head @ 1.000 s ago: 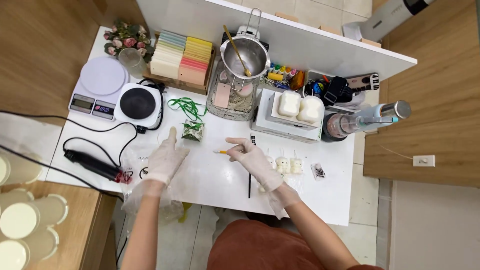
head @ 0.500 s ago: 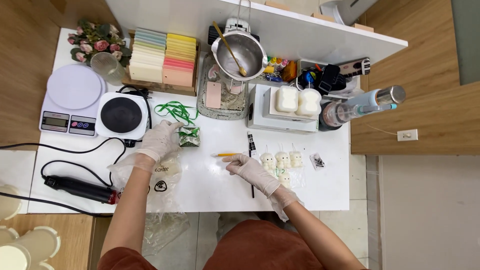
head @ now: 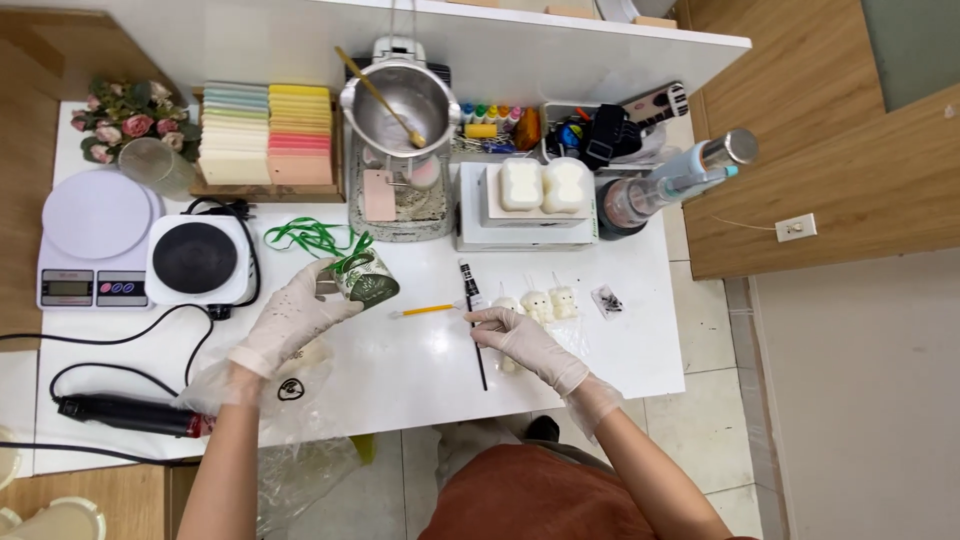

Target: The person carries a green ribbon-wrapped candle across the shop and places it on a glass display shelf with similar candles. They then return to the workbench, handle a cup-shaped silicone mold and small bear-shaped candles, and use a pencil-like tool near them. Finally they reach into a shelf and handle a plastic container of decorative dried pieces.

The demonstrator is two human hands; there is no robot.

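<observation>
Gloved hands at a white table: one lifts a small tin, the other rests by a brush.

The left hand [head: 297, 315] has its fingers wrapped around a small green patterned tin [head: 364, 277], tilted just above the table [head: 420, 360] near the green ribbon [head: 315, 236] and hot plate [head: 196, 257]. The right hand [head: 520, 338] lies with fingers loosely curled on a thin black brush [head: 473, 320], touching an orange stick [head: 428, 311], beside three small white bear figures [head: 540, 304].

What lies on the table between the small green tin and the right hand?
Between the green tin and the right hand, the head view shows a yellow pencil on white table.
</observation>
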